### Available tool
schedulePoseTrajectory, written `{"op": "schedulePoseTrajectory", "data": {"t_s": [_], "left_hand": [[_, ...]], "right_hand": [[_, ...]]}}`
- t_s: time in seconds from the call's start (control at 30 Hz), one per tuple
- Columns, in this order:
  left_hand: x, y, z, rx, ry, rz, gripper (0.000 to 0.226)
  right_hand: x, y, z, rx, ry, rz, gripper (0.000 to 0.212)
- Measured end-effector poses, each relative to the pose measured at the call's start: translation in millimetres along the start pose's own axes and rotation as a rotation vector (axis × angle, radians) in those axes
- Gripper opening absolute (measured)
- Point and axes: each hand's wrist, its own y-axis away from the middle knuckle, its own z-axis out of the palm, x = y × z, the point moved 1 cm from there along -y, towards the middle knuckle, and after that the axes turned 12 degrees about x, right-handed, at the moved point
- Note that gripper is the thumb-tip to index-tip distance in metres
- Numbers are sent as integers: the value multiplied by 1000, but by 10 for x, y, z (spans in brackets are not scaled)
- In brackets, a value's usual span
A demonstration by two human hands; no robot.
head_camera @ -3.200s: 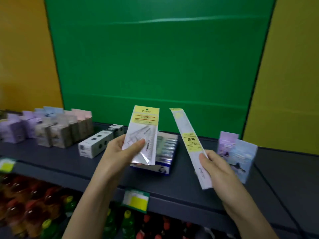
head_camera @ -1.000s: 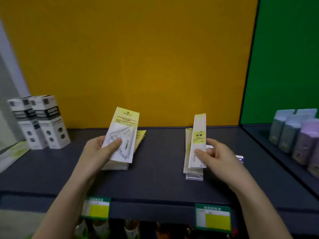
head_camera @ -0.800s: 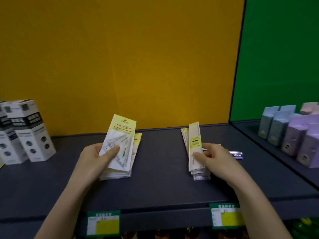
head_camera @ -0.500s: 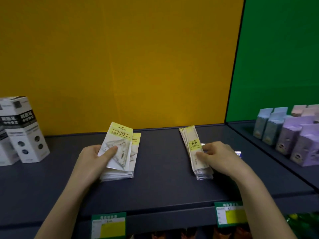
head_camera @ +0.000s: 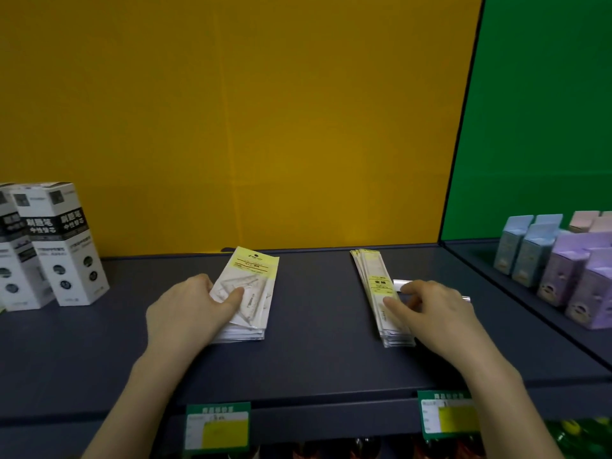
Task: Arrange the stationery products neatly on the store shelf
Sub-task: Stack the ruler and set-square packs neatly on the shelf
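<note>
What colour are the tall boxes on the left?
The boxes are white with a black band and white writing, clearest in the head view.

green price tags [head_camera: 217, 429] on shelf edge.

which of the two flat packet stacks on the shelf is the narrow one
The stack of long, narrow ruler packets under the right hand; the stack of set-square packets under the left hand is clearly wider.

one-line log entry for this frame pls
phase: placing | left hand: pressing set-square pack onto its stack | right hand: on ruler pack atop ruler stack | surface: shelf | both stacks lying flat
</note>
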Motion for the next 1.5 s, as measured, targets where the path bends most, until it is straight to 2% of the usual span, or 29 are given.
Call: {"op": "schedulePoseTrajectory", "data": {"t_s": [0.2, 0.27, 0.33, 0.4, 0.43, 0.5, 0.57, 0.63, 0.77, 0.97, 1.13, 1.2, 1.3, 1.37, 1.5], "left_hand": [[73, 50, -22, 79, -242, 107, 50], [97, 35, 18, 155, -214, 266, 47], [243, 90, 48, 225, -48, 401, 37], [541, 230, 103, 96, 249, 406, 29], [711, 329, 167, -29, 372, 385, 28], [1028, 507, 339, -324, 441, 364, 40], [1262, 597, 466, -530, 418, 360, 49], [1403, 615, 536, -627, 402, 374, 50], [1494, 678, 653, -695, 323, 404, 58], [1526, 645, 482, -740, 481, 224, 53], [1542, 685, 501, -768, 477, 198, 51], [1533, 678, 471, -781, 601, 99, 51], [1495, 711, 343, -782, 969, -172, 50], [1500, 755, 321, -760, 1094, -293, 50], [1600, 865, 309, -726, 1239, -334, 36]], "right_hand": [[30, 51, 17, -50, -49, 2, 30], [35, 46, 10, -80, -74, 9, 29], [45, 40, -11, -108, -120, 30, 27], [60, 29, -31, -117, -178, 55, 27], [68, 20, -37, -114, -213, 64, 28], [80, 2, -37, -122, -260, 69, 27], [87, -6, -31, -150, -296, 60, 23], [105, -14, -9, -164, -303, 43, 18], [109, -8, 24, -158, -254, 1, 22], [107, 21, -5, -234, -340, 79, 30], [96, 105, 8, -308, -507, 161, 34], [95, 125, 4, -321, -664, 248, 37], [149, 145, 8, -357, -844, 425, 45], [213, 133, 42, -366, -959, 516, 50], [192, 126, 62, -406, -1040, 467, 39]]}}
